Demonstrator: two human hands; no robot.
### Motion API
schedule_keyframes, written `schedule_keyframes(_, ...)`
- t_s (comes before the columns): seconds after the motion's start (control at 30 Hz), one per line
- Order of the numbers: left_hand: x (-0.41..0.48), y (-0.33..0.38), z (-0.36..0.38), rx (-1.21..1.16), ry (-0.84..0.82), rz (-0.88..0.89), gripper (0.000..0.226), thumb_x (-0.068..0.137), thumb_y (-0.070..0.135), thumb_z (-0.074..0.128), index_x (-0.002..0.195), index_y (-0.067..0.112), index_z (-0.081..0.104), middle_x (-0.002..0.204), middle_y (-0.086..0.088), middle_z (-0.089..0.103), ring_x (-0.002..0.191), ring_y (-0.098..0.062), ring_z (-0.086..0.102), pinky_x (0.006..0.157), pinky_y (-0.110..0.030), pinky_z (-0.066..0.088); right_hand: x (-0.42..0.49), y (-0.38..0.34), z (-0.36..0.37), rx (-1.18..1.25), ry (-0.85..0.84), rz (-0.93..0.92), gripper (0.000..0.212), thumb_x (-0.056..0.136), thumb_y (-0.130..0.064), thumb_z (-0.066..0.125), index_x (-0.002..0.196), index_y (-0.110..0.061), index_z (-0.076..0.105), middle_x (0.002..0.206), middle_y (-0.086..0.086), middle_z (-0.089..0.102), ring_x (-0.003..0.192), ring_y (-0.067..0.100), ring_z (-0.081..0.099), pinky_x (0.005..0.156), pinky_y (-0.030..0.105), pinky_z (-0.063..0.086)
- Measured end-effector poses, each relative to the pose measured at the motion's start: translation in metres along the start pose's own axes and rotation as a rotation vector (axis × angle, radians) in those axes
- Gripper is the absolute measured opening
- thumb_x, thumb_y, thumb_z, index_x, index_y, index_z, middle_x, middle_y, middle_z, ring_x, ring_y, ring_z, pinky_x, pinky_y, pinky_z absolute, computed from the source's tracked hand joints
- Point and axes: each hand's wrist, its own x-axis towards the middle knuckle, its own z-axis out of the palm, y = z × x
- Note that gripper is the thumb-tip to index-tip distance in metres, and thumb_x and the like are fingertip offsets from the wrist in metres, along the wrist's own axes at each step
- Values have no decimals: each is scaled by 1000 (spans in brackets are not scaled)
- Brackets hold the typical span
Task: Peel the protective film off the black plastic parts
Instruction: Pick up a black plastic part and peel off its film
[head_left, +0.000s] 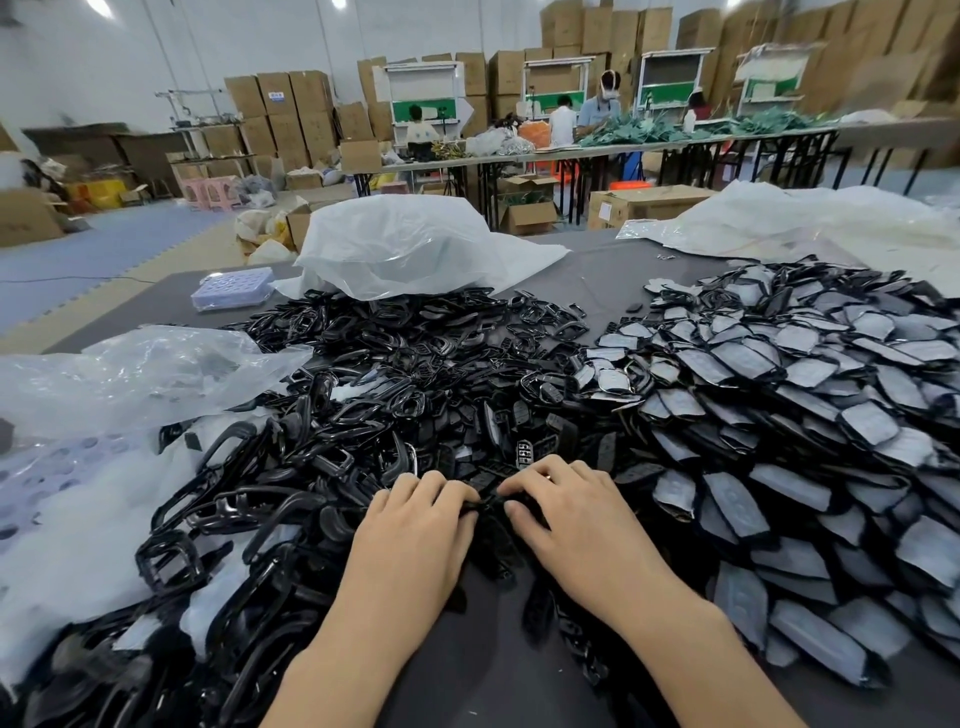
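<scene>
Down near the front of the grey table (483, 680), the person's left hand (415, 525) and right hand (571, 514) meet over one small black plastic part (491, 506). Both hands curl their fingers down onto it and pinch it from either side. The fingertips hide most of the part, so whether any film is lifted cannot be told. The part sits at the near edge of a heap of glossy black frames (363, 395) that spreads to the left. To the right lies a pile of film-covered parts (779, 415), their faces pale grey. A clear plastic bag (405, 244) rests behind the frames, and a pale blue tray (231, 288) sits beside it.
</scene>
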Motion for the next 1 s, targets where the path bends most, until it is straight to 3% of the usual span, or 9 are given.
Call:
schedule_keyframes(0.1, 0, -1, -1, -74, 33, -22, 9, 90, 29, 67, 97, 23, 67, 88, 9, 64, 81, -19, 61, 72, -36, 56, 0, 0, 0, -8, -4, 1, 29, 103, -49, 39, 124, -43, 56, 121, -18, 52, 114, 7, 46, 101, 25, 28)
schedule_keyframes(0.27, 0, 0, -6, -171, 64, -100, 12, 95, 35, 55, 100, 27, 63, 88, 13, 61, 75, -8, 65, 53, -25, 52, -1, -2, 0, -7, 11, -15, 29, 103, -47, 40, 126, -41, 57, 122, -18, 52, 114, 8, 46, 100, 25, 29)
schedule_keyframes(0.33, -1, 0, -7, -181, 67, -105, 13, 97, 35, 54, 102, 28, 63, 89, 13, 61, 77, -7, 65, 53, -24, 51, -1, -5, -2, 34, 47, -20, 28, 103, -44, 42, 126, -39, 58, 123, -19, 52, 115, 7, 45, 99, 24, 31)
schedule_keyframes(0.47, -3, 0, -13, -232, 141, -160, 19, 97, 36, 53, 107, 26, 67, 92, 14, 69, 83, -10, 67, 66, -25, 52, 12, -19, -11, 299, 147, 26, 27, 102, -36, 48, 126, -37, 61, 118, -19, 58, 111, 1, 46, 98, 22, 39)
schedule_keyframes(0.57, -2, -4, -18, -408, 244, -319, 34, 99, 44, 41, 117, 27, 66, 105, 15, 68, 96, -7, 62, 83, -22, 46, 41, -37, -16, 490, 150, 120, 23, 101, -32, 50, 120, -35, 64, 98, -17, 64, 89, -3, 57, 77, 11, 41)
schedule_keyframes(0.63, -1, -6, -20, -575, 329, -414, 37, 100, 43, 39, 122, 26, 64, 110, 20, 64, 102, 0, 59, 89, -12, 41, 66, -49, -16, 571, 96, 220, 23, 100, -33, 51, 117, -31, 66, 86, -17, 64, 81, 0, 61, 70, 15, 42)
schedule_keyframes(0.7, 0, -8, -22, -691, 387, -489, 36, 103, 38, 38, 126, 25, 62, 106, 22, 58, 100, 4, 56, 85, -2, 35, 89, -62, -11, 562, 17, 297, 28, 98, -38, 51, 116, -24, 68, 92, -11, 69, 96, 16, 66, 81, 28, 48)
schedule_keyframes(0.8, 2, -12, -22, -811, 370, -573, 39, 104, 31, 37, 139, 25, 54, 104, 11, 51, 96, -6, 56, 82, -4, 36, 115, -78, 3, 414, -101, 386, 46, 95, -52, 51, 123, -19, 65, 120, 9, 68, 115, 32, 61, 96, 39, 48)
schedule_keyframes(1.0, 5, -16, -19, -915, 362, -575, 37, 104, 19, 45, 132, 40, 56, 105, 15, 53, 89, -10, 59, 82, -18, 46, 126, -81, 22, 352, -81, 445, 30, 96, -38, 53, 113, -18, 67, 118, 9, 68, 111, 32, 62, 86, 36, 47)
